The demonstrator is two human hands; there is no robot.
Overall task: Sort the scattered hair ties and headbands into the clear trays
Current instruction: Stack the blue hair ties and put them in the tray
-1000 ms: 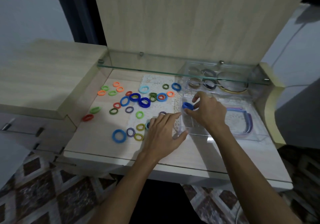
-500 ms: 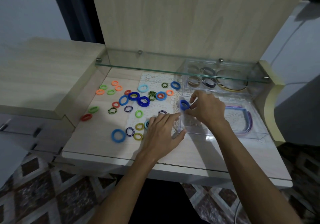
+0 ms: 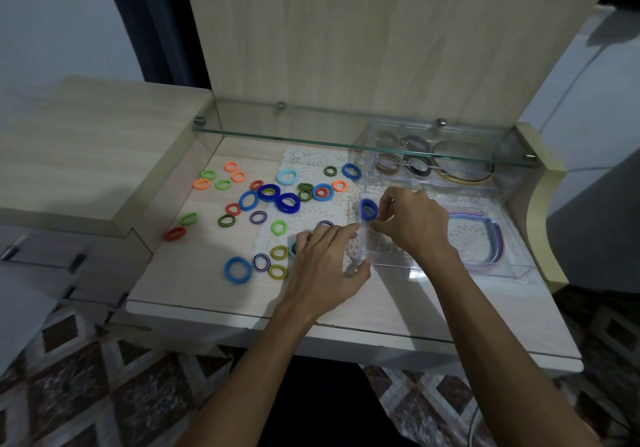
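Two clear trays (image 3: 450, 266), two hands (image 3: 325, 263), about thirty hair ties (image 3: 238, 270).

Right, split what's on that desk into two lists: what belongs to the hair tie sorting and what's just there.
Part of the job:
- dark blue hair tie pinched by the right hand
- near clear tray, steadied by the left hand
- headbands in it
- far clear tray
- scattered hair ties

Just there:
- glass shelf
- lace mat
- wooden desk

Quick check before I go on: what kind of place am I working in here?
Most likely a home, at a dressing-table-style wooden unit: a glass shelf over the desktop, a lace mat under the hair ties, and patterned floor tiles below.
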